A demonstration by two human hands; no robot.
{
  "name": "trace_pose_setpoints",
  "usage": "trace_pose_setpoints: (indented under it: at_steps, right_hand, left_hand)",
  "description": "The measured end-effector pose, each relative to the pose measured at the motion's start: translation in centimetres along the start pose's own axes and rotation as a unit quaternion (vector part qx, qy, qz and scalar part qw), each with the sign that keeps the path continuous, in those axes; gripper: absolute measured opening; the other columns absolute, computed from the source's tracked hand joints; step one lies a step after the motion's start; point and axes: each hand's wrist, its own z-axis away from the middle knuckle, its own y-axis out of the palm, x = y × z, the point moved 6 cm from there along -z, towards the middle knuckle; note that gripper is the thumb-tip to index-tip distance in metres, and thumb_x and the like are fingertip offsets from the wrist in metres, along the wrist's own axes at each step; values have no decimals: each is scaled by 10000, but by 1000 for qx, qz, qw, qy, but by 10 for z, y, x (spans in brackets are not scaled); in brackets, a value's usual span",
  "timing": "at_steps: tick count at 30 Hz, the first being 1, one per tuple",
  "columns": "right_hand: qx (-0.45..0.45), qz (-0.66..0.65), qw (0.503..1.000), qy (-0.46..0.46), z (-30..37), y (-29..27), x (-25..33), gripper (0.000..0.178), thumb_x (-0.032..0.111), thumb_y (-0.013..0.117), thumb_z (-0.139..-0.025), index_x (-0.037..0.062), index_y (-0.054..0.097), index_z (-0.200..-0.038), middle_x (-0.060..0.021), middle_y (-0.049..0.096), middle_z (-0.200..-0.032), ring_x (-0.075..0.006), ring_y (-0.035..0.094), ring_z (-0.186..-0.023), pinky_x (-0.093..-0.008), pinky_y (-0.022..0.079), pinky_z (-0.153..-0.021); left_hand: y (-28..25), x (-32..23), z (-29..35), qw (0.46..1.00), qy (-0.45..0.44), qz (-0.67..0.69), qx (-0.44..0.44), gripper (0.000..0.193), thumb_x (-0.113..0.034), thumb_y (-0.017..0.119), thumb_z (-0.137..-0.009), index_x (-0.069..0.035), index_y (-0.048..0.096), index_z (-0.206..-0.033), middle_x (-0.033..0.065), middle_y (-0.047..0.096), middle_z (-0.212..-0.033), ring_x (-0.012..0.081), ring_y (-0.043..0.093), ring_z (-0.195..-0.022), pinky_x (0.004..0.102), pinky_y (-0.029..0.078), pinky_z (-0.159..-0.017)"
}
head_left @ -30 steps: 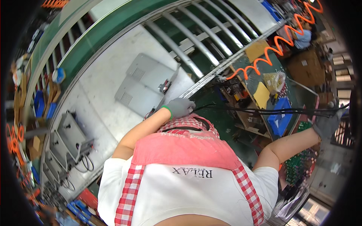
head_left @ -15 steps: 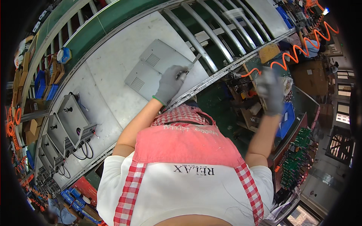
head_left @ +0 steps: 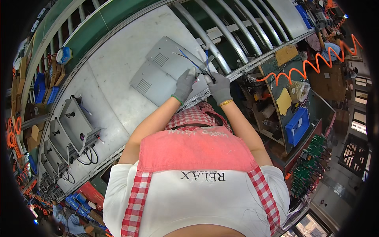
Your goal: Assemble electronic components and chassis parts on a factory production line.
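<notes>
A grey sheet-metal housing point(head_left: 161, 71) with two slotted vents lies flat on the pale worktop, close to my hands. My left hand point(head_left: 184, 85), in a grey glove, pinches at a thin bundle of blue and black wires point(head_left: 190, 61) above the housing's right side. My right hand point(head_left: 220, 87), gloved in grey too, is closed round the black part of the same wires, close beside the left. Loose wire ends fan out past the fingers toward the far left. A narrow metal strip point(head_left: 209, 61) stands at the housing's right corner. My fingers hide the middle of the wires.
Steel conveyor rollers point(head_left: 231, 29) run beyond the worktop. Several open grey housings point(head_left: 75, 122) with black cables stand at left. A side bench at right carries a blue bin point(head_left: 297, 126), a yellow sheet point(head_left: 283, 102) and green circuit boards point(head_left: 310, 168). A coiled orange hose point(head_left: 316, 63) hangs above it.
My right hand has come from the side bench at right to the housing and now holds wires next to my left hand. My left hand has shifted slightly right.
</notes>
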Motion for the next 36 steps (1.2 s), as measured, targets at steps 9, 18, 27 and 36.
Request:
trace_pose_setpoints:
  at_steps: [9,18,27,36]
  right_hand:
    - [-52,18,997,-57,1,-20,26,256,252,654,-841,49,669,-996,-150,631,-769,-304,614,-681,-375,477,-607]
    - [43,71,994,-72,-1,0,21,194,238,617,-841,70,641,-935,-156,610,-758,-346,605,-724,-429,480,-640]
    - [165,184,965,-87,-22,20,6,251,285,597,-864,67,656,-973,-179,632,-767,-365,615,-741,-451,478,-653]
    - [166,253,951,-63,-10,-2,27,302,361,493,-931,83,606,-965,-168,648,-752,-355,635,-721,-461,494,-642]
  left_hand:
    - [3,4,-3,990,-101,90,27,480,-506,520,-890,-37,618,-866,10,520,-740,116,441,-688,268,384,-638]
    - [-1,14,-9,997,-54,50,16,454,-492,576,-839,-40,616,-837,24,517,-709,122,447,-641,298,371,-572]
    - [5,-5,-11,988,-148,41,-18,229,-215,733,-745,-26,604,-750,29,578,-699,113,503,-615,275,406,-531]
    - [-2,-78,30,996,-80,13,48,348,-263,647,-829,8,599,-1040,34,577,-759,112,552,-672,237,451,-613]
